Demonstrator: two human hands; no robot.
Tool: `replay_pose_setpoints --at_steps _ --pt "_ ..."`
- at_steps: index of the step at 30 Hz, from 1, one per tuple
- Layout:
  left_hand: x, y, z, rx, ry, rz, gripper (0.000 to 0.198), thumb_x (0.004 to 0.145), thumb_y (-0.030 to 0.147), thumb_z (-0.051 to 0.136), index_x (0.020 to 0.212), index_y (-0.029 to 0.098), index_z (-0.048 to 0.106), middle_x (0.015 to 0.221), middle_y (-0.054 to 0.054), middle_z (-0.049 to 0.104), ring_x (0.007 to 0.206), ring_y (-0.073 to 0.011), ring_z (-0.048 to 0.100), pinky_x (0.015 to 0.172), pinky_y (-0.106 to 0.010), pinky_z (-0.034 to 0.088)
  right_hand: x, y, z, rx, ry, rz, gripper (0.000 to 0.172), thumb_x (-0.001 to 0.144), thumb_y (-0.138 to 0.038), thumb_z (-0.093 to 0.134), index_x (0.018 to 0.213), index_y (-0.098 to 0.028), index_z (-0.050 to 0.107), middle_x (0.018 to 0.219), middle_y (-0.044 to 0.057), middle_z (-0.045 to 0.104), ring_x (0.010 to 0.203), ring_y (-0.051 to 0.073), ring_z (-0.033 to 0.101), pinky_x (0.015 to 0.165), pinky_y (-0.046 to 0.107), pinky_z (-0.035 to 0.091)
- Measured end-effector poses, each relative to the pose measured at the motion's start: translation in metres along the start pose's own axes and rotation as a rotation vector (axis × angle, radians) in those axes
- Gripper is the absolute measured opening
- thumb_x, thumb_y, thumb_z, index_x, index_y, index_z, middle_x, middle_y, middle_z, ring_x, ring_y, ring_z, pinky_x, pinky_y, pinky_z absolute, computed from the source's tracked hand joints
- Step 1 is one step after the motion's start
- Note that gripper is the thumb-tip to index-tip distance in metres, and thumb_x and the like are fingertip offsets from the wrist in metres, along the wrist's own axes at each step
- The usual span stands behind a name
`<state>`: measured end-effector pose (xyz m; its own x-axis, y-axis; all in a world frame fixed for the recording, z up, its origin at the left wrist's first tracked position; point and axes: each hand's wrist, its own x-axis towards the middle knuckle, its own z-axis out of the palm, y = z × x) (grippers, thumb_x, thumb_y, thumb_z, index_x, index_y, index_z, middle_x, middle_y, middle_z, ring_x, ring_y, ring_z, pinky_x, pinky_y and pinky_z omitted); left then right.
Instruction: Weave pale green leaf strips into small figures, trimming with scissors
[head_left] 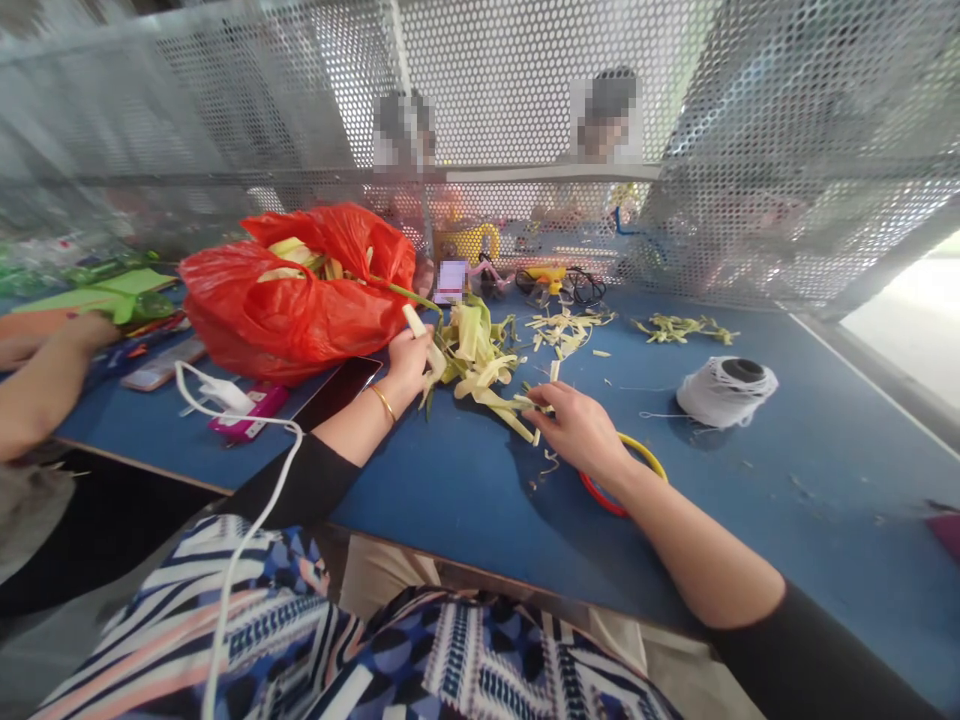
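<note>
My left hand [411,362] is closed around a pale, rolled piece of corn husk [415,321], whose end sticks up above the fingers. Against its right side lies a loose pile of yellow-green husks [472,340]. My right hand [581,425] pinches a thin pale husk strip [543,400] between thumb and fingers, at the pile's front right edge. Other cut husk strips [564,330] are scattered just behind it. Beneath my right wrist, partly covered, are a yellow ring [646,455] and a red ring [600,497].
A red plastic bag [300,310] of husks stands left. A white thread cone [726,392] is at right. A dark phone [337,395], magenta box [250,412] and white cable [289,450] lie left. A co-worker's arm [45,385] rests far left. Perforated metal panel [525,90] rises behind.
</note>
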<state>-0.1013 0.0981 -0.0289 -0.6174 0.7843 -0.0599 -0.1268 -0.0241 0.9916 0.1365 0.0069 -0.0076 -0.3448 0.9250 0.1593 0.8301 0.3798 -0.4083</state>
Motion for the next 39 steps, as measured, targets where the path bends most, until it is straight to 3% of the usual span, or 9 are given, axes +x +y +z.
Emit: replay_pose_setpoints --at_steps 8,13,15,17,19,23,30,34,39 --pt "0.013 0.008 -0.011 0.949 -0.228 0.373 0.021 0.083 0.016 0.053 0.093 0.015 0.072 0.087 -0.011 0.072 0.084 -0.0248 0.067 0.069 -0.031 0.046 0.000 0.002 0.002 0.016 0.021 -0.015 0.014 0.088 -0.023 0.059 0.099 -0.020 0.068 0.099 0.007 0.070 0.086 0.020 0.064 0.069 0.027 0.041" --pt "-0.011 0.031 -0.021 1.477 -0.339 0.408 0.032 0.089 0.022 0.048 0.113 0.014 0.067 0.108 -0.018 0.071 0.098 -0.0314 0.068 0.075 -0.035 0.048 0.001 0.005 0.005 0.030 0.053 -0.044 0.012 0.087 -0.022 0.060 0.096 -0.021 0.068 0.096 0.006 0.070 0.082 0.019 0.064 0.068 0.027 0.041" --pt "-0.029 0.040 -0.025 1.543 -0.204 0.515 0.037 0.089 0.027 0.052 0.116 0.006 0.064 0.111 -0.024 0.068 0.102 -0.0352 0.066 0.078 -0.038 0.048 0.001 0.005 0.005 0.032 0.053 -0.040 0.012 0.087 -0.022 0.060 0.097 -0.021 0.068 0.096 0.006 0.070 0.081 0.019 0.064 0.067 0.028 0.041" --pt "-0.047 0.044 -0.027 1.476 -0.105 0.722 0.034 0.092 0.028 0.048 0.113 0.008 0.066 0.115 -0.023 0.066 0.107 -0.0349 0.062 0.082 -0.039 0.046 0.001 0.004 0.004 0.027 0.043 -0.028 0.013 0.087 -0.021 0.061 0.097 -0.021 0.068 0.096 0.006 0.070 0.082 0.020 0.065 0.067 0.028 0.041" --pt "-0.061 0.042 -0.027 1.355 -0.255 0.798 0.030 0.093 0.033 0.048 0.097 0.015 0.072 0.105 -0.016 0.070 0.105 -0.0311 0.063 0.081 -0.036 0.045 0.001 0.003 0.003 0.018 0.030 -0.018 0.014 0.087 -0.020 0.061 0.099 -0.020 0.069 0.097 0.006 0.070 0.084 0.020 0.065 0.068 0.028 0.041" --pt "-0.067 0.026 -0.020 1.073 -0.629 0.582 0.016 0.077 0.036 0.072 0.080 0.021 0.075 0.080 -0.005 0.071 0.078 -0.0215 0.064 0.066 -0.029 0.040 0.001 0.002 0.003 0.014 0.030 -0.016 0.014 0.087 -0.021 0.062 0.099 -0.020 0.069 0.096 0.007 0.070 0.084 0.021 0.065 0.069 0.029 0.042" --pt "-0.071 0.038 -0.012 0.453 -0.662 0.315 0.022 0.072 0.038 0.072 0.067 0.017 0.068 0.068 -0.002 0.068 0.065 -0.0156 0.058 0.066 -0.028 0.041 0.002 0.006 0.005 0.140 0.099 -0.059 0.012 0.086 -0.024 0.059 0.090 -0.021 0.070 0.089 0.006 0.071 0.079 0.020 0.064 0.068 0.030 0.043" --pt "-0.101 0.045 0.004 0.078 -0.722 0.029 0.034 0.060 0.045 0.081 0.070 0.016 0.068 0.067 -0.003 0.067 0.060 -0.0128 0.056 0.061 -0.027 0.043 0.004 0.004 0.001 0.632 0.234 0.024 0.021 0.082 -0.040 0.062 0.086 -0.021 0.071 0.083 0.004 0.072 0.077 0.018 0.063 0.072 0.030 0.046" --pt "-0.132 0.025 0.024 0.081 -0.789 -0.058 0.038 0.054 0.047 0.085 0.069 0.015 0.070 0.058 0.002 0.059 0.053 -0.0080 0.046 0.051 -0.023 0.033 0.006 0.003 -0.005 1.124 0.294 0.249 0.031 0.064 -0.048 0.076 0.071 -0.019 0.068 0.068 0.001 0.068 0.065 0.015 0.058 0.066 0.029 0.046"
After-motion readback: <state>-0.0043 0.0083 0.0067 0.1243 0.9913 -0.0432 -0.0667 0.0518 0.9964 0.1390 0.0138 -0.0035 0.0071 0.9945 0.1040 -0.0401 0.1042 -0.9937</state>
